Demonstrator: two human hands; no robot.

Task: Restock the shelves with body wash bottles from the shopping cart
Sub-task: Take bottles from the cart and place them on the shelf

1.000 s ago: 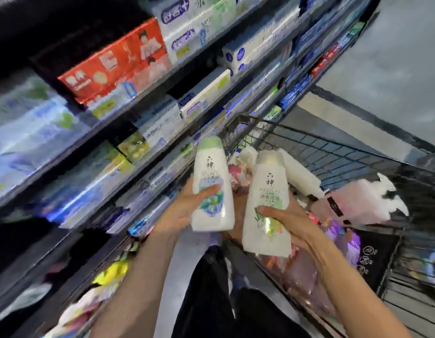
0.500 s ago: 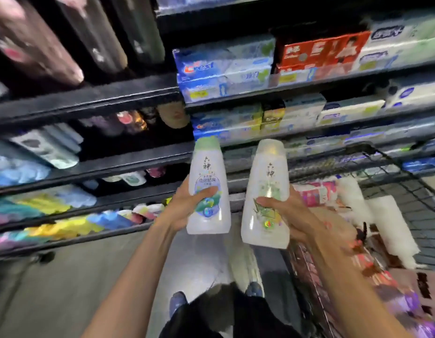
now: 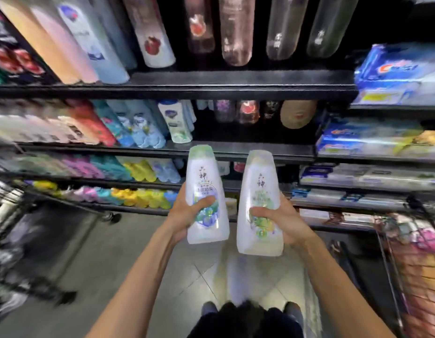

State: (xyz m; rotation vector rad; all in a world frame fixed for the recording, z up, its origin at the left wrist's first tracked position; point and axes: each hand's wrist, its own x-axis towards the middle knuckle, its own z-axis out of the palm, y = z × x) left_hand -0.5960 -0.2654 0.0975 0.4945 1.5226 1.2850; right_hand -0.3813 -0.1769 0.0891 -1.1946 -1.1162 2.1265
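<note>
- Two white body wash bottles are held upright, side by side and just apart, in front of the shelving: the left bottle (image 3: pixel 206 196) with a blue-green label, the right bottle (image 3: pixel 259 206) with a paler green one. Caps point up and labels face the person, probably so the two varieties can be read and matched to their shelf slots before placing.
- The left hand (image 3: pixel 187 215) grips its bottle low on the body, thumb curled across the front label and the other fingers wrapped behind (those are hidden by the bottle).
- The right hand (image 3: pixel 282 220) holds the second bottle the same way, thumb pressed across the label, palm and fingers cupping the far side.
- Both grips sit below the bottles' middles, near the wide bases, which looks like a steady hold for setting each one down base-first.
- The middle shelf (image 3: pixel 236 148) just above the caps has a dark, open stretch to the right of a white bottle with a blue cap (image 3: pixel 176 121); that gap looks like a likely spot, though I cannot tell for certain.
- The shopping cart (image 3: pixel 411 252) stands at the right edge, its wire basket holding colourful packets (blurred).
- Toothpaste boxes (image 3: pixel 397 69) fill the shelves to the right, so the bottles belong in the bay straight ahead.
</note>
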